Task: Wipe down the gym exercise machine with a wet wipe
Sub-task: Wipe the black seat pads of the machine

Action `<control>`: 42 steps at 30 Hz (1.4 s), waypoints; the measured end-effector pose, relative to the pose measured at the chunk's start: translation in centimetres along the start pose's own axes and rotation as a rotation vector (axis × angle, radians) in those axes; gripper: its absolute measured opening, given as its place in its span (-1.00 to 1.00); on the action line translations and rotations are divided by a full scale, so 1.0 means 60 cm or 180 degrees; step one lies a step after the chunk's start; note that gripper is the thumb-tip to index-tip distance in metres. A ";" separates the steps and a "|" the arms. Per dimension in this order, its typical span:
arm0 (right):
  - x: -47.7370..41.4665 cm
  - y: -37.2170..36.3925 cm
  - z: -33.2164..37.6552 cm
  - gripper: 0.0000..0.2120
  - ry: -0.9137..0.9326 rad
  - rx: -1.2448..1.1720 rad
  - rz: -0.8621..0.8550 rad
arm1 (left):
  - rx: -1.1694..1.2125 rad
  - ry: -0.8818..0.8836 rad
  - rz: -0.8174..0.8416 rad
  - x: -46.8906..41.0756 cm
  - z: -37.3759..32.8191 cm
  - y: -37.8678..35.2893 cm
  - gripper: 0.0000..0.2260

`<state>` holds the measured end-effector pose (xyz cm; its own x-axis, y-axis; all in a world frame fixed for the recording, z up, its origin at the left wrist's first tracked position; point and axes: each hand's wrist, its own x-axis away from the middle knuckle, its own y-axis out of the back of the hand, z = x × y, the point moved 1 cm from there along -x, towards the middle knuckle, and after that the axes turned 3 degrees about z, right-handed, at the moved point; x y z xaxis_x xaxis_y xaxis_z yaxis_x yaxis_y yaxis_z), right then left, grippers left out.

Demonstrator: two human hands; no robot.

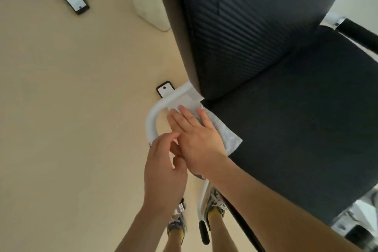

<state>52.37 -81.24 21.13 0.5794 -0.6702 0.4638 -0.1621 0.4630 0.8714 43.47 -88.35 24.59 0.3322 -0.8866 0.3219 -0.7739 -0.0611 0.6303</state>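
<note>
The gym machine has a black padded seat (302,125) and a ribbed black backrest (245,26) on a white frame. A white wet wipe (227,135) lies on the seat's left edge, next to the white bracket. My right hand (196,139) lies flat on the wipe, fingers spread, pressing it down. My left hand (163,172) wraps around the handle at the lower end of the curved white tube (152,120) beside the seat, its fingertips touching my right hand. The handle itself is hidden under the hand.
Beige floor spreads to the left. A white frame foot with a black cap (75,0) stands at the top left. A black-gripped handle (360,35) sticks out at the right. My feet in sneakers (214,204) stand below, beside a white bar with a black tip (203,231).
</note>
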 end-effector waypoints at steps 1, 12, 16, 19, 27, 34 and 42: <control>-0.010 0.004 0.002 -0.39 -0.0018 -0.0013 -0.0019 | -0.0022 -0.0017 0.0011 -0.010 0.003 0.002 -0.59; 0.298 -0.101 -0.042 -0.41 -0.3161 -0.0612 -0.0668 | -0.0914 -0.1250 0.1075 0.039 0.003 -0.023 -0.67; 0.282 -0.126 0.087 -0.44 -0.2440 -0.0561 -0.0721 | -0.1338 -0.1709 0.1444 0.085 -0.015 -0.057 -0.69; 0.305 -0.125 0.044 -0.43 -0.2736 -0.0764 -0.0907 | -0.1586 -0.1949 0.1663 0.099 -0.026 -0.066 -0.67; 0.297 -0.107 -0.109 -0.40 -0.4066 -0.1680 -0.1828 | -0.1877 -0.2092 0.1689 0.070 -0.073 -0.097 -0.70; 0.324 -0.122 -0.069 -0.37 -0.3396 -0.1489 -0.1534 | -0.1811 -0.2488 0.1775 0.029 -0.171 -0.170 -0.67; 0.279 -0.041 -0.370 -0.32 -0.3483 -0.0921 -0.1308 | -0.1414 -0.2206 0.1493 -0.065 -0.252 -0.258 -0.66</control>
<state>80.22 -80.71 23.22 -0.4616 -0.8703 0.1716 0.1420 0.1184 0.9828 62.31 -77.03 24.27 -0.4654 -0.8599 0.2095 -0.4237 0.4243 0.8003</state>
